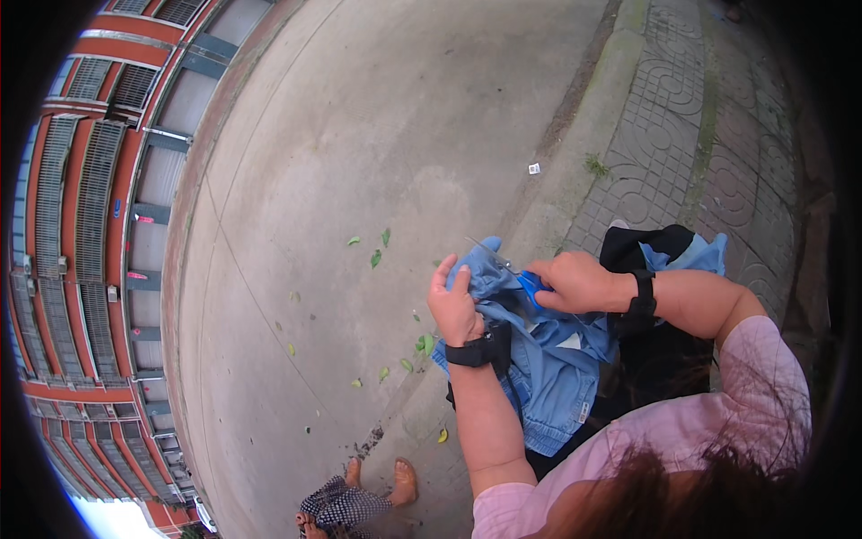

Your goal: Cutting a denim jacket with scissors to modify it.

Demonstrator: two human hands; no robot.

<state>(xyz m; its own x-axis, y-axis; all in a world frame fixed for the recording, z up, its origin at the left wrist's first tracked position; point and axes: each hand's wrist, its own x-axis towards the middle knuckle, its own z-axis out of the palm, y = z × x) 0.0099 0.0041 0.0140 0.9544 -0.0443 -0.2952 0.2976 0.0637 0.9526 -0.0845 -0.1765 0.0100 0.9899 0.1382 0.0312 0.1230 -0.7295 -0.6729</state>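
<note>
A light blue denim garment (558,377) lies bunched across my lap, its waistband-like edge toward me. My right hand (579,280) is closed round the blue handles of a pair of scissors (530,286). Their metal blades point up and left, over a raised fold of the denim. At the left edge of that fold is my left hand (456,310), with curled fingers against the cloth; the fingertips' grip is partly hidden. Both wrists wear black bands. A small white tag shows near the garment's lower edge.
A black and blue cloth (651,247) lies beyond my right wrist. Patterned paving (660,117) and a kerb run along the right. Green leaves (376,259) are scattered on the concrete. Another person's sandalled foot (404,482) is at the lower left. A red building (81,207) stands far left.
</note>
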